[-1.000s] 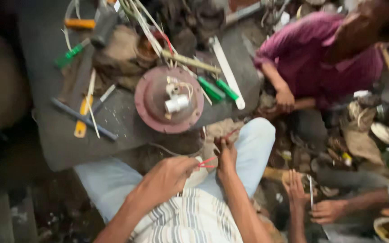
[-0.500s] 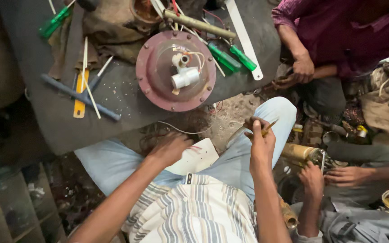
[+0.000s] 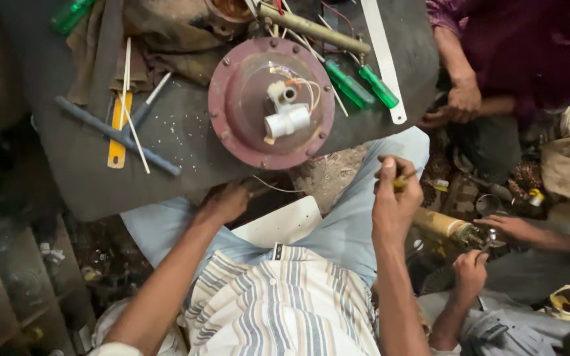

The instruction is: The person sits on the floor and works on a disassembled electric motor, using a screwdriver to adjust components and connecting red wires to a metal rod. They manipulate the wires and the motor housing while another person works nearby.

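My left hand (image 3: pixel 224 202) reaches down between my knees, just under the near edge of the dark mat (image 3: pixel 186 125); its fingers are closed around something I cannot make out. My right hand (image 3: pixel 396 195) is raised over my right knee and grips a small yellow-handled tool (image 3: pixel 405 179). A round maroon motor cover (image 3: pixel 268 102) with a white plastic fitting and thin wires lies on the mat ahead of me. A white card (image 3: pixel 278 224) rests on my lap.
Two green-handled screwdrivers (image 3: pixel 363 84), a white strip (image 3: pixel 382 59), a brass rod (image 3: pixel 315 29), a blue bar (image 3: pixel 117 135) and a yellow-handled tool (image 3: pixel 117 148) lie on the mat. A person in maroon (image 3: pixel 496 53) sits at right; another person's hands (image 3: pixel 489 244) work a cylindrical part.
My hands have parted: the right hand moved out to the right and rose with the small tool, the left stayed low by the mat's edge. The view has closed in on the maroon cover.
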